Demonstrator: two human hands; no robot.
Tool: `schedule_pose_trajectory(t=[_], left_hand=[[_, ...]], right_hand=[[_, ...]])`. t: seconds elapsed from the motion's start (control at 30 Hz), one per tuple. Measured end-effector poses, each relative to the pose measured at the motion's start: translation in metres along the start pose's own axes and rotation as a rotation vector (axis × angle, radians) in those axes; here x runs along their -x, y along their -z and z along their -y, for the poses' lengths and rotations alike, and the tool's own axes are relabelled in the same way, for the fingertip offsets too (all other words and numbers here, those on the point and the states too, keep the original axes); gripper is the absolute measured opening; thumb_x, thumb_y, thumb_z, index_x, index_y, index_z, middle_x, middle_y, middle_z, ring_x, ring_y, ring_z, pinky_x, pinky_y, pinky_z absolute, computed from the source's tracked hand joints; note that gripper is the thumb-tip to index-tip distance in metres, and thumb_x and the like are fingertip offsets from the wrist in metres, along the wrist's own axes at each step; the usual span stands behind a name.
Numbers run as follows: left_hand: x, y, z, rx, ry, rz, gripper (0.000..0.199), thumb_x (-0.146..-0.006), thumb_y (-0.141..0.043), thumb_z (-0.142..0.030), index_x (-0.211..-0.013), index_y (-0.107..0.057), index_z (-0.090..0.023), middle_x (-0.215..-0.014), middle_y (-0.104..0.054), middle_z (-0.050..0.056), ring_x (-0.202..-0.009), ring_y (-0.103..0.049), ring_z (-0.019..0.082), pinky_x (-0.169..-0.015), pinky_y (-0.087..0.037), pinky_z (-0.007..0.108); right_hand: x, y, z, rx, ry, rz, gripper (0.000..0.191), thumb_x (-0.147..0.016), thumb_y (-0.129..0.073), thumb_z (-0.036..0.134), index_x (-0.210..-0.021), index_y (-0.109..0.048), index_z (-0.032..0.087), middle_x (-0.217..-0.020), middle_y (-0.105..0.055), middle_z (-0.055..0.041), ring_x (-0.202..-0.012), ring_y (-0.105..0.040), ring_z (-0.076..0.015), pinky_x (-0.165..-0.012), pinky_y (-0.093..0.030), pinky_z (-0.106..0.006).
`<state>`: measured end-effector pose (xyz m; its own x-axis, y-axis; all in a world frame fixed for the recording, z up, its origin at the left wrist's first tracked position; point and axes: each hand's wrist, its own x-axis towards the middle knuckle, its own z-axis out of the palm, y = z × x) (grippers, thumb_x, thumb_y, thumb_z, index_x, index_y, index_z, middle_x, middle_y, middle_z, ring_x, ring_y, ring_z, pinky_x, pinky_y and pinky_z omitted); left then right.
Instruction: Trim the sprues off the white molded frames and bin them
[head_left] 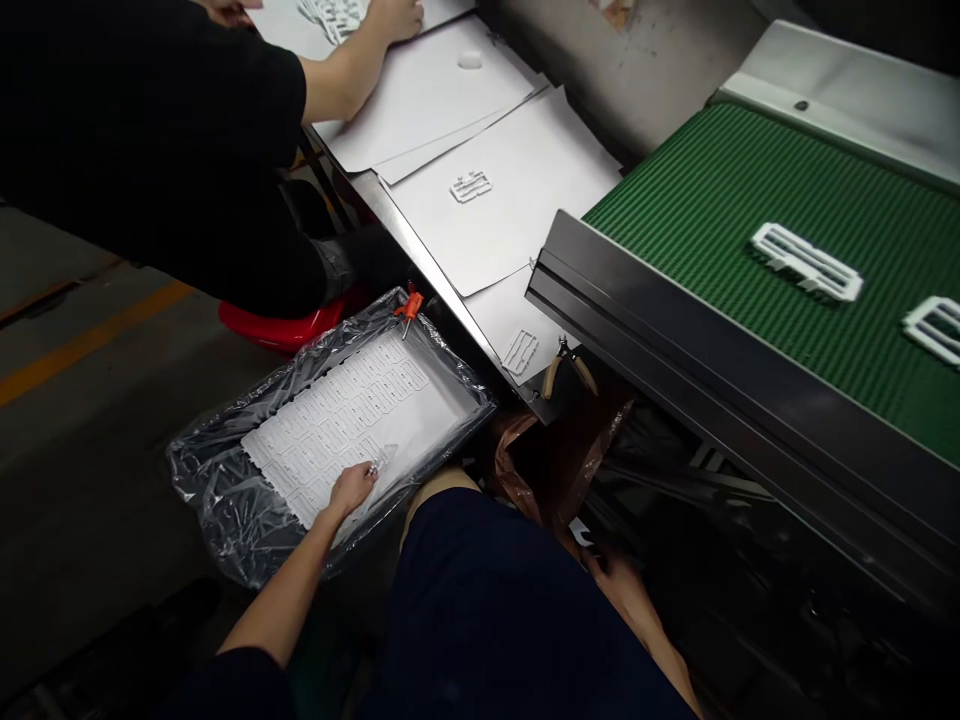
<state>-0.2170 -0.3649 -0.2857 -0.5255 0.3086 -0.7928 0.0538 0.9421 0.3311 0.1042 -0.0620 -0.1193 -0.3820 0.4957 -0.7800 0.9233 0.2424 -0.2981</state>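
My left hand (pixel 354 489) is closed on the edge of a white plastic frame (pixel 385 456), tilted just above a tray (pixel 457 425) lined with clear plastic. Rows of similar white slotted frames (pixel 337 405) lie in that tray on a white sheet. Low on the right, beside my knee, my right hand (pixel 619 585) is in shadow, its fingers bent and partly hidden. A small white piece (pixel 580 532) shows at its fingertips; its kind is unclear. Near that hand hangs a brown plastic bag (pixel 517 455).
On the paper-covered bench (pixel 517 215) lie two white frames and cutting pliers (pixel 568 370). An orange-handled tool (pixel 410 305) rests on the tray's far edge. A green conveyor belt (pixel 697 190) carries more frames. At upper left a co-worker's arm (pixel 349 75) reaches over the bench.
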Motion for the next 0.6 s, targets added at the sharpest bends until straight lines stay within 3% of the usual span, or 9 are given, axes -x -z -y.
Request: schedule_pose_trajectory(t=[0.13,0.23,0.3,0.43,0.53,0.6], left_hand=[[0.010,0.055,-0.054,0.248,-0.189,0.009,0.026,-0.085,-0.051,-0.037,-0.086,-0.057,-0.012,-0.077,-0.059,0.003,-0.070,-0.057,0.017,-0.070,-0.047,0.034],[0.030,0.081,-0.122,0.365,-0.397,0.147,0.028,-0.077,-0.056,-0.041,-0.081,-0.057,-0.013,-0.068,-0.056,0.001,-0.063,-0.053,0.016,-0.065,-0.044,0.030],[0.047,0.086,-0.172,0.370,-0.521,0.290,0.027,-0.074,-0.059,-0.042,-0.078,-0.058,-0.015,-0.065,-0.053,-0.001,-0.061,-0.051,0.015,-0.063,-0.043,0.028],[0.076,0.067,-0.262,0.237,-0.687,0.612,0.028,-0.071,-0.063,-0.043,-0.075,-0.059,-0.016,-0.066,-0.053,-0.001,-0.060,-0.048,0.015,-0.060,-0.042,0.026],[0.099,0.033,-0.308,0.030,-0.803,0.844,0.028,-0.071,-0.064,-0.044,-0.074,-0.062,-0.016,-0.068,-0.056,0.000,-0.063,-0.050,0.017,-0.060,-0.042,0.027],[0.117,0.006,-0.327,-0.149,-0.869,0.976,0.027,-0.072,-0.064,-0.045,-0.078,-0.066,-0.019,-0.076,-0.062,0.001,-0.072,-0.055,0.021,-0.064,-0.045,0.031]], right_hand=[[-0.011,0.001,0.030,-0.082,0.138,-0.054,0.046,-0.087,-0.031,0.042,-0.119,-0.057,0.021,-0.112,-0.062,-0.0109,-0.104,-0.059,-0.0261,-0.083,-0.046,-0.032],[-0.013,0.013,0.072,-0.153,0.290,-0.134,0.044,-0.086,-0.037,0.039,-0.121,-0.055,0.018,-0.119,-0.059,-0.0089,-0.111,-0.054,-0.0234,-0.094,-0.041,-0.032],[-0.011,0.027,0.099,-0.211,0.414,-0.218,0.041,-0.087,-0.039,0.036,-0.120,-0.056,0.019,-0.120,-0.059,-0.0074,-0.111,-0.054,-0.0210,-0.095,-0.040,-0.032],[-0.005,0.066,0.127,-0.306,0.538,-0.422,0.039,-0.089,-0.041,0.037,-0.123,-0.053,0.021,-0.117,-0.061,-0.0046,-0.107,-0.056,-0.0172,-0.094,-0.041,-0.028],[0.007,0.092,0.112,-0.276,0.433,-0.493,0.042,-0.089,-0.039,0.046,-0.121,-0.054,0.023,-0.113,-0.063,-0.0034,-0.101,-0.059,-0.0167,-0.086,-0.044,-0.026],[0.028,0.098,0.089,-0.203,0.314,-0.419,0.040,-0.088,-0.038,0.047,-0.108,-0.062,0.021,-0.100,-0.067,-0.0030,-0.087,-0.062,-0.0161,-0.072,-0.046,-0.024]])
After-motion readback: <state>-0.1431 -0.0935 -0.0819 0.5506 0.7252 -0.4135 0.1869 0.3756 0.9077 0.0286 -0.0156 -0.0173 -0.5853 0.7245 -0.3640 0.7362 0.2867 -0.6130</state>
